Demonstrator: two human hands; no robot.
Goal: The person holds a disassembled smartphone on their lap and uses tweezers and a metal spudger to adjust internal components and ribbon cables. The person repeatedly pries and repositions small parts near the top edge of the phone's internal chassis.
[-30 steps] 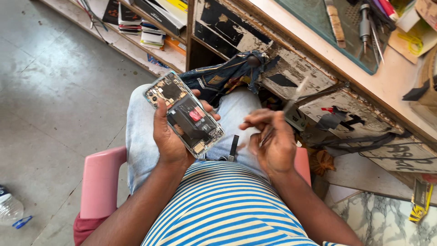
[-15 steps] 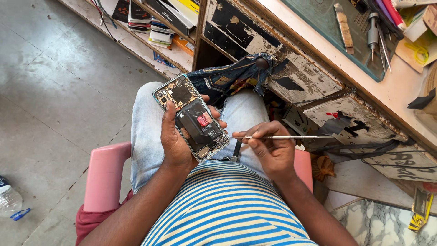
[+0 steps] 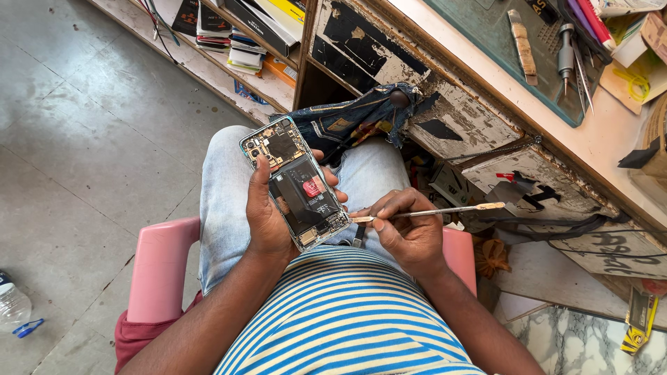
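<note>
Centre of frame, over my lap: my left hand (image 3: 267, 219) is wrapped around an opened smartphone (image 3: 295, 182), back cover off, thumb lying along its left edge and fingertips curled over the right edge, so the grip is closed on it. The phone tilts with its camera end toward the upper left; black battery, small red patch (image 3: 312, 187) and circuit boards all exposed. My right hand (image 3: 406, 232), just right of centre, pinches a thin metal spudger (image 3: 427, 212) between thumb and fingers, the shaft lying nearly level and pointing right, its near tip touching the phone's lower right edge. I sit on a pink stool (image 3: 156, 271), jeans and a blue-and-cream striped shirt (image 3: 347, 319) below. Upper right: a worn workbench (image 3: 486, 149) with peeling paint, a green mat (image 3: 486, 31) carrying a screwdriver (image 3: 566, 48). A denim rag (image 3: 361, 118) hangs off the bench edge. Stacked booklets (image 3: 243, 48) at top. Plastic bottle (image 3: 12, 305) at lower left on the concrete floor (image 3: 83, 139).
</note>
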